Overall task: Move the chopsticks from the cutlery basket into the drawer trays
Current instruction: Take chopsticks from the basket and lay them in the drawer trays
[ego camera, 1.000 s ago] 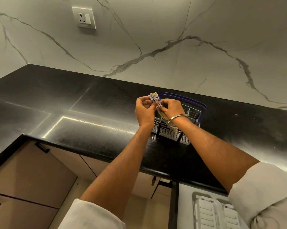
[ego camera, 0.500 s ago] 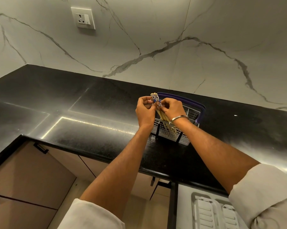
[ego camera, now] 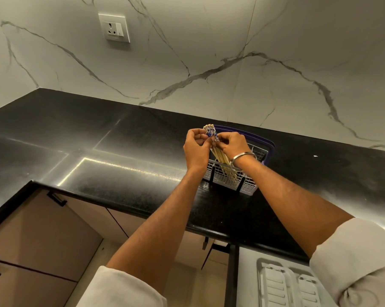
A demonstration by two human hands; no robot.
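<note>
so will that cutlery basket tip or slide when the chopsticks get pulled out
Possibly. The cutlery basket is thin open plastic mesh, so probably light. It stands free on the glossy countertop, so it may slide. The chopsticks lean, and both hands grip only them.

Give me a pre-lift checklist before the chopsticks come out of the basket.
1. Left hand pinches the chopsticks: ok.
2. Right hand pinches them too: ok.
3. Tips clear of the cutlery basket: not ok, lower ends inside.
4. Basket flat on the countertop: ok.
5. Drawer trays open below: ok.
6. All chopsticks gathered: cannot tell.
</note>
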